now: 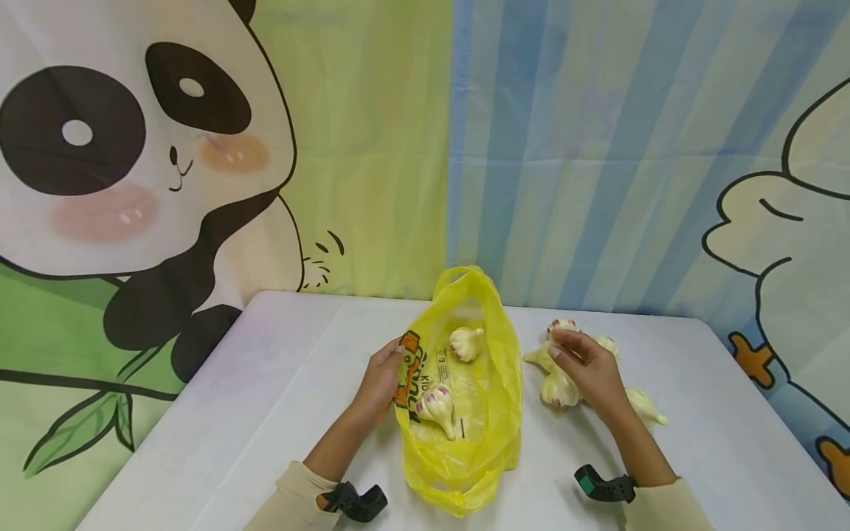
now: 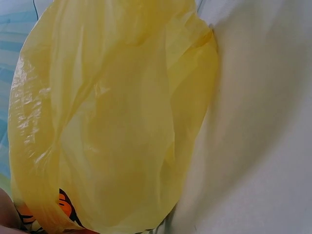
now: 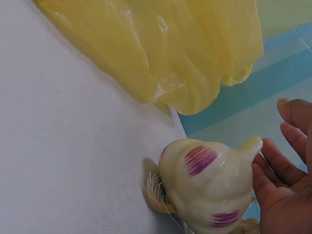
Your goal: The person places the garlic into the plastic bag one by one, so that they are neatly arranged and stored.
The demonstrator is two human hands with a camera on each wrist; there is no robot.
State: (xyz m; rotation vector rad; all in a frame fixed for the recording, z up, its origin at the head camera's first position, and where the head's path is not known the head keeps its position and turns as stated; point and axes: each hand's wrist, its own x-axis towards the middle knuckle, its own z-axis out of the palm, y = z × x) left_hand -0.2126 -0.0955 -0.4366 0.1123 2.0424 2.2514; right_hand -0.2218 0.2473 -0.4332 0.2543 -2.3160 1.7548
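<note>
A yellow plastic bag (image 1: pixel 494 413) lies on the table with its mouth open upward. Inside it are two garlic bulbs, one white (image 1: pixel 466 344) near the back and one with purple streaks (image 1: pixel 436 407) nearer the front. My left hand (image 1: pixel 380 383) grips the bag's left edge beside its printed orange figure. To the right of the bag, my right hand (image 1: pixel 589 371) is over a cluster of garlic bulbs (image 1: pixel 560 389), its fingers loosely bent. In the right wrist view, its fingers are beside the stem of a purple-streaked garlic bulb (image 3: pixel 209 180) with a twine tuft.
Another garlic bulb (image 1: pixel 644 407) lies right of the right forearm. The white table (image 1: pixel 265 413) ends at a curtain printed with a panda (image 1: pixel 199 162) and blue stripes. Black cameras (image 1: pixel 358 503) are strapped to both wrists.
</note>
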